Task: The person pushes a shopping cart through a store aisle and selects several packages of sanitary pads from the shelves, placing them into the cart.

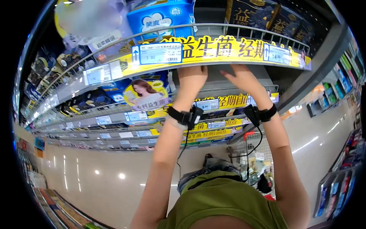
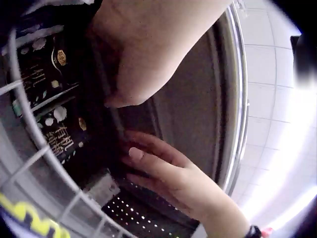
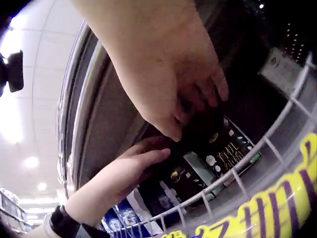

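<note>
"Where are the black packs (image 3: 230,153)?"
"Behind the wire rail (image 3: 268,139), with a yellow sign (image 3: 257,218) in front."
"And the hands?"
"Apart, near the packs. The right hand (image 1: 244,80) has loose fingers; the left hand (image 1: 192,80) is too hidden to tell."

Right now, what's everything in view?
Shelving unit: one nearest, grey, ahead.
Promotional strips: several, yellow, shelf fronts.
Price labels: many, white and blue, shelf fronts.
Sanitary-pad packets: at least two, blue, upper and lower shelves.
Large packet: one, lilac, upper shelf's left.
Gold-lettered packs: several, dark, upper shelf's right.
Organic-cotton packets: at least two, black, near the hands.
Picture card: one, purple and yellow, lower shelf front.
Shopping cart: one, grey and red, beside the person.
Floor: one, beige, below.
Top: one, olive green, torso.
Wristbands: two, black, wrists.
Left hand: one, bare, under upper shelf.
Right hand: one, bare, alongside.
</note>
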Motion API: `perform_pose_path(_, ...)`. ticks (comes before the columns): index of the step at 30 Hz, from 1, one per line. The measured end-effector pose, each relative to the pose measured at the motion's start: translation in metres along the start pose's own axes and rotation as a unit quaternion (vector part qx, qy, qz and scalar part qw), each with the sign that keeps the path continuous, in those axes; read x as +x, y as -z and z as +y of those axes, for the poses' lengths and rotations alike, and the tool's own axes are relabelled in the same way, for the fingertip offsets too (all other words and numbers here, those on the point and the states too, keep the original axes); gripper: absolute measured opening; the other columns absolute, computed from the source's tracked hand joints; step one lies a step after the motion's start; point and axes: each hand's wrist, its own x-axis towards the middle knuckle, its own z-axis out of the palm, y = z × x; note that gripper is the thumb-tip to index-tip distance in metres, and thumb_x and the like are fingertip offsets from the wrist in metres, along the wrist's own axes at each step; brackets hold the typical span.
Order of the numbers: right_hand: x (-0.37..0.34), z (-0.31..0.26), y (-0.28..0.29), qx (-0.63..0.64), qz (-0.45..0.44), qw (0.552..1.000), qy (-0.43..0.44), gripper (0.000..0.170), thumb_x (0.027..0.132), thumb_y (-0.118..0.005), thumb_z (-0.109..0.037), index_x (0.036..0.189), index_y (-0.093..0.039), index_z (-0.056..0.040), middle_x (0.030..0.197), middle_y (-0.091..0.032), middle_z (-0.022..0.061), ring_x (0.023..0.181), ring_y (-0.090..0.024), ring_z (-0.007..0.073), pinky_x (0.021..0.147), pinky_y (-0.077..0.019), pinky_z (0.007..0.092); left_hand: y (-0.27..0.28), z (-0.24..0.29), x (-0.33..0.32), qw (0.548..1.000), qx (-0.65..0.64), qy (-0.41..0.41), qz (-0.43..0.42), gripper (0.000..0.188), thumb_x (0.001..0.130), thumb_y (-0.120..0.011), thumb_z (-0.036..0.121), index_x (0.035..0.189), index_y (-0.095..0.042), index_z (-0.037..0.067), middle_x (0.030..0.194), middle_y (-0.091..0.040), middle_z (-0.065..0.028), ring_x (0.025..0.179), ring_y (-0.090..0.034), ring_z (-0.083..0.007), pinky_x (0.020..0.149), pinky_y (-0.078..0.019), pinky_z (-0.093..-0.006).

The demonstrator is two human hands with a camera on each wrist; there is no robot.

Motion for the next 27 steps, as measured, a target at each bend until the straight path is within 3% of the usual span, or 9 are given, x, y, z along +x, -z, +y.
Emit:
perform_pose_path(3, 0.033, 0.017, -0.007, -0.07, -0.049, 0.995, 0.049, 0.042, 0.076, -0.053, -0.033, 0.11, -0.046, -0.009, 0.112, -0.047, 0.012, 0.101, -0.045, 0.029, 0.083, -0.0368, 0.0319, -0.032, -0.026, 0.023, 0.995, -0.009, -0.07, 0.068, 0.038, 0.075, -0.05, 0.027, 0.108, -0.049, 0.009, 0.109, -0.048, -0.0128, 0.099, -0.044, -0.0316, 0.085, -0.0334, -0.04)
perform_pose_path(4, 0.039, 0.044, -0.028, -0.152, 0.088, 0.972, 0.158, 0.036, 0.077, -0.046, -0.031, 0.106, -0.049, -0.0113, 0.104, -0.053, 0.0063, 0.092, -0.05, 0.0237, 0.08, -0.0375, 0.0332, -0.047, -0.036, 0.027, 0.984, 0.024, -0.105, 0.139, 0.036, 0.077, -0.045, 0.032, 0.105, -0.051, 0.011, 0.109, -0.048, -0.0125, 0.103, -0.042, -0.0278, 0.086, -0.0317, -0.0402)
perform_pose_path(5, 0.044, 0.071, -0.043, -0.219, 0.062, 0.96, 0.162, 0.042, 0.08, -0.039, -0.038, 0.114, -0.043, -0.0131, 0.111, -0.049, 0.0072, 0.1, -0.047, 0.0233, 0.086, -0.0341, 0.0356, -0.035, -0.03, 0.031, 1.0, -0.006, -0.028, 0.008, 0.039, 0.077, -0.043, 0.034, 0.109, -0.046, 0.012, 0.115, -0.043, -0.0118, 0.11, -0.036, -0.027, 0.091, -0.0258, -0.0409)
perform_pose_path(9, 0.059, 0.116, -0.076, -0.496, 0.122, 0.85, 0.125, 0.058, 0.081, -0.033, -0.052, 0.128, -0.024, -0.0201, 0.133, -0.025, 0.0041, 0.119, -0.029, 0.0203, 0.095, -0.0273, 0.0358, -0.069, -0.042, 0.034, 0.994, 0.018, 0.032, 0.101, 0.041, 0.077, -0.042, 0.035, 0.11, -0.044, 0.012, 0.117, -0.041, -0.0113, 0.112, -0.032, -0.0272, 0.093, -0.0232, -0.0424)
perform_pose_path(14, 0.088, 0.097, -0.066, -0.172, 0.035, 0.952, 0.252, 0.055, 0.075, -0.052, -0.037, 0.119, -0.037, -0.0074, 0.12, -0.038, 0.0163, 0.112, -0.035, 0.0301, 0.092, -0.029, 0.0367, -0.092, -0.045, 0.016, 0.973, 0.029, 0.1, 0.203, 0.043, 0.077, -0.041, 0.037, 0.112, -0.042, 0.012, 0.119, -0.038, -0.0107, 0.114, -0.028, -0.0274, 0.094, -0.0206, -0.0439)
perform_pose_path(19, 0.089, 0.031, -0.045, -0.102, -0.066, 0.971, 0.205, 0.055, 0.071, -0.06, -0.025, 0.117, -0.039, -0.0023, 0.112, -0.041, 0.0227, 0.104, -0.039, 0.0367, 0.09, -0.0305, 0.0389, -0.068, -0.02, 0.007, 0.959, 0.243, 0.142, 0.044, 0.04, 0.074, -0.047, 0.018, 0.114, -0.045, 0.019, 0.12, -0.04, -0.0074, 0.117, -0.027, -0.0257, 0.093, -0.0085, -0.0597)
perform_pose_path(21, 0.089, 0.028, -0.044, -0.08, -0.08, 0.973, 0.199, 0.054, 0.07, -0.061, -0.023, 0.116, -0.04, -0.0025, 0.113, -0.04, 0.0233, 0.105, -0.037, 0.0368, 0.089, -0.0296, 0.04, -0.089, -0.023, -0.004, 0.895, -0.304, 0.124, 0.302, 0.04, 0.073, -0.047, 0.019, 0.113, -0.045, 0.018, 0.118, -0.041, -0.0066, 0.116, -0.027, -0.0265, 0.093, -0.0098, -0.0577)
perform_pose_path(22, 0.089, 0.027, -0.045, -0.116, -0.064, 0.971, 0.2, 0.054, 0.07, -0.061, -0.022, 0.116, -0.04, -0.0018, 0.113, -0.04, 0.0236, 0.106, -0.036, 0.0366, 0.09, -0.0292, 0.04, -0.087, -0.024, -0.006, 0.973, 0.135, 0.122, 0.143, 0.042, 0.073, -0.049, 0.018, 0.114, -0.044, 0.017, 0.115, -0.042, -0.0066, 0.115, -0.028, -0.027, 0.091, -0.0194, -0.0539)
perform_pose_path(27, 0.088, 0.026, -0.041, -0.146, -0.068, 0.971, 0.178, 0.058, 0.066, -0.065, -0.021, 0.115, -0.04, -0.0013, 0.116, -0.039, 0.0235, 0.108, -0.035, 0.0366, 0.092, -0.0281, 0.0392, -0.071, -0.012, -0.009, 0.967, 0.093, 0.166, 0.168, 0.036, 0.07, -0.05, 0.013, 0.106, -0.049, 0.012, 0.107, -0.045, -0.004, 0.106, -0.036, -0.0241, 0.078, -0.0374, -0.04)
